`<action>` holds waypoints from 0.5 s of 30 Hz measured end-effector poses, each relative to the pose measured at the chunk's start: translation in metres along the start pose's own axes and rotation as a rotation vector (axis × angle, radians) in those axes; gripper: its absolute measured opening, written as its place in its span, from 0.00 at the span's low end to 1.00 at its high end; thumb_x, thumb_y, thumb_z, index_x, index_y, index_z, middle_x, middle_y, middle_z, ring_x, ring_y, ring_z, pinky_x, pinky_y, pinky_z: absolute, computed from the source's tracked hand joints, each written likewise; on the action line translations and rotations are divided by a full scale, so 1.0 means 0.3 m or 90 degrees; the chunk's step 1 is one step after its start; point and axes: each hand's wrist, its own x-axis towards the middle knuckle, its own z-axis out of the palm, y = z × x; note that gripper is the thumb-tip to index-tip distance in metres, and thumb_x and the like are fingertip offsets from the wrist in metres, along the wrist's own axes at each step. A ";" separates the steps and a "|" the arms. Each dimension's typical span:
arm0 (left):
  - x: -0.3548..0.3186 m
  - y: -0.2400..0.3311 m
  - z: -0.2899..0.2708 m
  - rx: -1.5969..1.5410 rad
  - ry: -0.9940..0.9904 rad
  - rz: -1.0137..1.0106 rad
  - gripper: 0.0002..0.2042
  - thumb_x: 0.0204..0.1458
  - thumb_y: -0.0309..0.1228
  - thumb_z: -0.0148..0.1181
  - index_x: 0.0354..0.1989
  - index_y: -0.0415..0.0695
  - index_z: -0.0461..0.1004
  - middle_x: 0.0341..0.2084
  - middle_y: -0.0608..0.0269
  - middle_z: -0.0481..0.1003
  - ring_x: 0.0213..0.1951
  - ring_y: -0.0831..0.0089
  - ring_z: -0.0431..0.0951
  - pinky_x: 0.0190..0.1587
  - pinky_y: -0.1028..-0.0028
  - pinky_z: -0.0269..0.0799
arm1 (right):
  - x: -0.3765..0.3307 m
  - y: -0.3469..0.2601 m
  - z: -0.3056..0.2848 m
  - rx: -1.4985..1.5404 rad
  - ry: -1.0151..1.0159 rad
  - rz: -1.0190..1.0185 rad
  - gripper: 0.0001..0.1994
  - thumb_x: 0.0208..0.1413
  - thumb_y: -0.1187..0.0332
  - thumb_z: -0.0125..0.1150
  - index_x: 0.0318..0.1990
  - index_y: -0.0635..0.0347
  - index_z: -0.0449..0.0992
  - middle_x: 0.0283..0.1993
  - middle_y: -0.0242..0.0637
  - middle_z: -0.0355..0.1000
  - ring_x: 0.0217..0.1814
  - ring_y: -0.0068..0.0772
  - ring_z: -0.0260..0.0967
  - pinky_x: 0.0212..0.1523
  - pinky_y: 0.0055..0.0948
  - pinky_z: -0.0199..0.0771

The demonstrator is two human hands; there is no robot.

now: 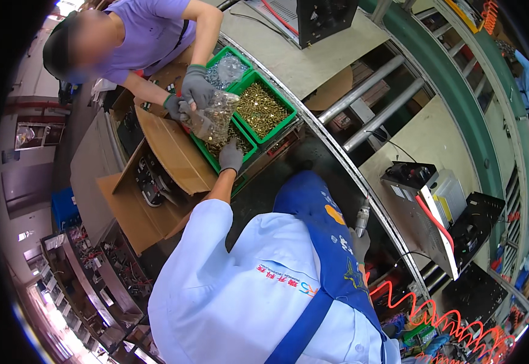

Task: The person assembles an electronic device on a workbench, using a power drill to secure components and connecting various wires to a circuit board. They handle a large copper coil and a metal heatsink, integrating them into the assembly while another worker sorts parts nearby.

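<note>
My left hand (231, 156), in a grey glove, reaches into the nearer green bin (249, 150) of small brass-coloured screws. Its fingers are bunched at the screws, and whatever they pinch is too small to make out. Down at my right side, my gloved right hand (361, 244) is closed around a metal air screwdriver (362, 219), its bit pointing up and away. Just beyond my left hand, a co-worker's two grey-gloved hands (197, 88) hold a clear plastic bag (213, 118) of screws over the bins. A second green bin (281, 124) beside it is full of brass-coloured screws.
A third green bin (228, 67) with silvery parts stands farther off. An open cardboard box (173, 151) is left of the bins. Right of me run a metal rail and rollers (382, 115), with black-cased units (428, 206) on boards. A coiled orange hose (422, 312) hangs at lower right.
</note>
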 end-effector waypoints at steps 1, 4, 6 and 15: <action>-0.002 -0.006 0.006 -0.012 0.050 0.026 0.20 0.53 0.30 0.59 0.56 0.46 0.72 0.37 0.44 0.79 0.46 0.46 0.80 0.47 0.52 0.75 | 0.004 -0.018 0.006 0.009 -0.002 0.001 0.18 0.49 0.58 0.70 0.34 0.66 0.76 0.28 0.42 0.75 0.29 0.30 0.69 0.35 0.38 0.71; -0.019 -0.037 0.013 -0.046 0.033 0.062 0.19 0.52 0.30 0.59 0.54 0.44 0.73 0.35 0.43 0.79 0.42 0.46 0.80 0.46 0.53 0.75 | 0.014 -0.047 0.019 0.004 -0.008 -0.030 0.18 0.48 0.57 0.70 0.33 0.66 0.76 0.27 0.42 0.74 0.28 0.31 0.69 0.35 0.38 0.71; -0.056 -0.057 0.027 -0.150 0.105 0.037 0.17 0.53 0.29 0.59 0.52 0.40 0.74 0.33 0.46 0.80 0.38 0.50 0.81 0.44 0.58 0.77 | 0.013 -0.063 0.023 0.005 -0.015 -0.034 0.18 0.48 0.57 0.70 0.33 0.66 0.76 0.27 0.43 0.74 0.29 0.32 0.69 0.35 0.38 0.71; -0.054 -0.194 0.071 -1.271 -0.010 -0.285 0.08 0.61 0.25 0.54 0.46 0.37 0.71 0.37 0.56 0.73 0.39 0.65 0.77 0.37 0.68 0.75 | -0.030 0.014 0.032 0.023 0.012 -0.034 0.15 0.49 0.60 0.70 0.30 0.64 0.74 0.24 0.35 0.71 0.27 0.24 0.65 0.31 0.35 0.68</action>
